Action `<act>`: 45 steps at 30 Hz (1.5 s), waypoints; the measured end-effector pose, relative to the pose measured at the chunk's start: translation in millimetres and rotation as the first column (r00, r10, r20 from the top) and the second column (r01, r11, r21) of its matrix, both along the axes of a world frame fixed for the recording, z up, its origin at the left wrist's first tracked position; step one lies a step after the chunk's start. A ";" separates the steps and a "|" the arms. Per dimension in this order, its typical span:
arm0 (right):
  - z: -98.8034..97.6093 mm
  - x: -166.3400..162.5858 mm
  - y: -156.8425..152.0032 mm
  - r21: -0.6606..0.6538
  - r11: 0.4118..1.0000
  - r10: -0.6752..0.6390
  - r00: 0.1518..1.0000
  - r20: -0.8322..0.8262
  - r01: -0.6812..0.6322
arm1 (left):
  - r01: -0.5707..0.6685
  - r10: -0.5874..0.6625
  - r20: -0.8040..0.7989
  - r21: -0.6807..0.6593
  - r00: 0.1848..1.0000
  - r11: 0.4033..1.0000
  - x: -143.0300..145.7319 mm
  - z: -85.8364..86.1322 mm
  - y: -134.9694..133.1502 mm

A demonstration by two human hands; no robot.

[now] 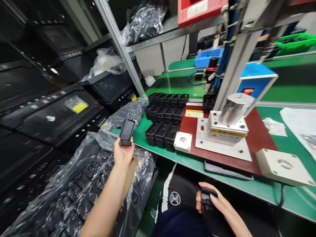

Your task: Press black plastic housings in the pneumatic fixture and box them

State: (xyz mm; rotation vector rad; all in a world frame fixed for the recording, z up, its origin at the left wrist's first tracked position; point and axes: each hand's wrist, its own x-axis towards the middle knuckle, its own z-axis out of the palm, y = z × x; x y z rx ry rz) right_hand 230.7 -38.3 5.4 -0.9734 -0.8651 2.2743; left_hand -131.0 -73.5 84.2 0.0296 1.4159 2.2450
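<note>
My left hand (124, 152) is closed on the lower end of a black plastic housing (127, 131), a long open-topped case. It is held up above the plastic-lined bin, left of the bench edge. Down by my lap, my right hand (217, 199) grips a dark plastic part (208, 200); its lower portion blends into the dark clothing, so its full shape is unclear. On the green bench (142, 140), several rows of similar black housings (164, 131) stand side by side, to the right of my left hand.
A press fixture (229, 125) stands on a red-brown base plate, flanked by a small white button box (183, 142) and a larger one (285, 167). The bin (81, 187) at lower left holds many black parts in clear plastic. Black crates (49, 115) line the left side.
</note>
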 end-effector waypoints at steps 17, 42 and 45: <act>-24.3 -0.6 3.3 0.023 0.999 0.026 1.000 0.004 -0.026 | 0.125 -0.266 0.215 0.507 0.940 0.853 44.1 3.6 -21.9; -34.3 -1.3 2.6 0.023 0.997 0.082 0.994 -0.071 -0.080 | -0.305 0.341 -0.329 0.158 0.881 0.939 57.5 -7.7 -16.8; -32.0 -3.2 2.4 -0.003 0.996 0.087 0.995 -0.057 -0.087 | -0.389 0.437 -0.401 0.200 0.805 0.899 68.0 -9.1 -14.9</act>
